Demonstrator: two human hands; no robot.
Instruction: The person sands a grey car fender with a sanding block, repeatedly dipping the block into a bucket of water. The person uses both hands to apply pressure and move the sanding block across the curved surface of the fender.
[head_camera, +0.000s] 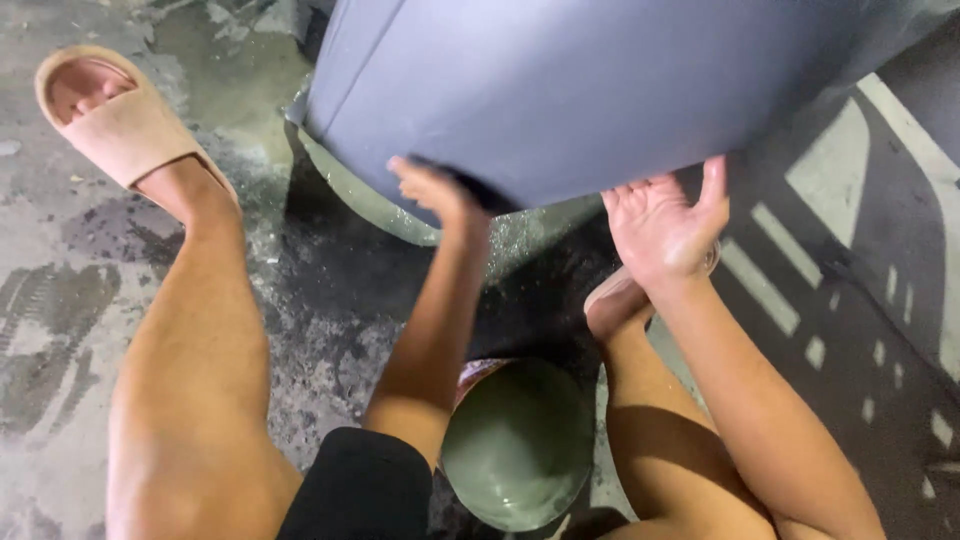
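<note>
The left hand presses against the lower edge of a large grey-blue panel — smooth, curved and glossy, it fills the top of the view and hangs just above the wet concrete floor. The fingertips look tucked under or behind the edge, so whether that grip is clamped on the panel or only resting on it cannot be told. The right hand is spread flat, palm up, fingers apart, with its thumb side touching the same lower edge and nothing held in it.

The step in hand looks like working along the underside of the panel by touch — rubbing or rinsing, judging by the wet sheen. A next move would call for steady contact along the curved edge.

A green bowl-shaped basin sits on the floor between the knees, and a tan slide sandal is on the left foot.
</note>
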